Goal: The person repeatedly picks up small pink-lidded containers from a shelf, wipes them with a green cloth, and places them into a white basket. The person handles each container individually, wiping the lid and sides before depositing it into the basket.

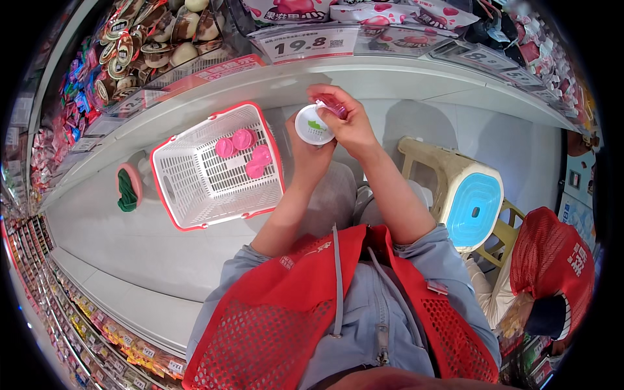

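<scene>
My left hand point(310, 158) grips a white round tub point(312, 127), whose pale top bears a green mark and small writing. Close against it, my right hand point(358, 127) pinches a small shiny pink translucent piece point(335, 107) between thumb and fingers; its exact kind is hard to make out. To the left of my hands, a white plastic shopping basket point(183, 168) with a red rim rests on the floor. Several round pink containers point(243, 139) lie on its slatted bottom.
A shelf edge point(390, 73) with candy bins and price cards point(307, 45) runs ahead. Right of me stands a pale plastic stool point(475, 209) with a blue top. Beyond it is a person in a red vest point(551, 258). A pink oval object point(129, 185) holding green cloth lies left.
</scene>
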Demonstrator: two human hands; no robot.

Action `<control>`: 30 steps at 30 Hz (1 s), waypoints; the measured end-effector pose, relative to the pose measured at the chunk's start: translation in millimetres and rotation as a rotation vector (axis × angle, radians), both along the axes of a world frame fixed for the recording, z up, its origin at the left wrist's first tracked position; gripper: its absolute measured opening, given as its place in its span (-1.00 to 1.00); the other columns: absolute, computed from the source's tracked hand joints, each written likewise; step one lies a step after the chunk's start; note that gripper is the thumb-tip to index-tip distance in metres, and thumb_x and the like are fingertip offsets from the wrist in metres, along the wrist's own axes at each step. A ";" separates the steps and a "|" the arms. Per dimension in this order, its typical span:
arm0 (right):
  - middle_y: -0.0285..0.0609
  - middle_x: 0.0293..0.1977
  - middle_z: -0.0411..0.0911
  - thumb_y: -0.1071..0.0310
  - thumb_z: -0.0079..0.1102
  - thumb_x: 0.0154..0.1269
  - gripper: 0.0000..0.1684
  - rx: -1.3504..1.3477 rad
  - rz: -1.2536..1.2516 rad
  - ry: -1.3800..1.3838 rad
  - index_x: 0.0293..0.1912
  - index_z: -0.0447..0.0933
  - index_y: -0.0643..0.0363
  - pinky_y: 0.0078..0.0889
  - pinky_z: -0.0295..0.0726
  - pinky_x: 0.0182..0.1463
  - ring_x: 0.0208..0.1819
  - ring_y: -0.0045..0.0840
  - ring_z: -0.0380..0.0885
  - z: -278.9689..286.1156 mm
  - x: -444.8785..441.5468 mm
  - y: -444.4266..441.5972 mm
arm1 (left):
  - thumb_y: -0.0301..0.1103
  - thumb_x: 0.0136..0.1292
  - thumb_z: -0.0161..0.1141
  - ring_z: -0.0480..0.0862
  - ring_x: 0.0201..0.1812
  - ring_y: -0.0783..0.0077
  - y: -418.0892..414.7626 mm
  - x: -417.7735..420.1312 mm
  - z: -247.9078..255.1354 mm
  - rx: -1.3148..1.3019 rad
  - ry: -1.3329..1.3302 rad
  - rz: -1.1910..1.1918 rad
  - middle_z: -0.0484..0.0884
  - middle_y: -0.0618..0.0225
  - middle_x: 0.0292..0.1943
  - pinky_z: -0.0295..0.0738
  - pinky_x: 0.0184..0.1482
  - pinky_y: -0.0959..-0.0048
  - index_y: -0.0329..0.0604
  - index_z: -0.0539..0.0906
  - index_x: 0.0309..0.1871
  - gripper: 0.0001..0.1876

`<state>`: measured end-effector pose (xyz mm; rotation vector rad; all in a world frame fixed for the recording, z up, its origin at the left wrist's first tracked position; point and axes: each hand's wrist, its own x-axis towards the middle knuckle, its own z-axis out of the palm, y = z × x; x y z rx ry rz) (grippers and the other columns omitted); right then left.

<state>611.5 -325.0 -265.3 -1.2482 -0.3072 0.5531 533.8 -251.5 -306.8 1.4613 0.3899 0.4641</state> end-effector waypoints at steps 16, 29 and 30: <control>-0.13 0.02 0.45 0.14 0.42 -0.09 -0.28 -0.295 0.119 -0.697 0.12 0.44 0.06 -0.25 0.39 0.12 0.06 -0.22 0.38 11.1 -4.5 -0.1 | -0.44 -0.01 0.30 0.57 -0.08 0.15 20.3 -1.1 45.7 0.346 0.219 -0.081 0.53 0.13 -0.16 0.45 -0.06 0.33 -0.24 0.46 -0.07 -0.60; -0.18 0.06 0.44 0.11 0.11 0.28 -0.49 -0.179 0.132 -0.386 0.18 0.38 0.06 -0.35 0.34 0.17 0.10 -0.34 0.38 -6.6 -4.5 -7.2 | -0.47 -0.14 0.38 0.54 -0.08 0.07 17.9 -2.5 33.5 0.505 0.231 -0.092 0.48 0.13 -0.12 0.47 -0.11 0.28 -0.19 0.40 0.00 -0.44; -0.20 0.07 0.44 0.08 0.06 0.32 -0.49 -0.123 0.110 -0.234 0.19 0.37 0.06 -0.36 0.33 0.18 0.11 -0.38 0.38 -7.5 -3.8 -7.0 | -0.47 -0.15 0.39 0.53 -0.07 0.08 18.0 -1.4 34.5 0.502 0.212 -0.045 0.47 0.12 -0.11 0.47 -0.10 0.27 -0.20 0.40 0.00 -0.43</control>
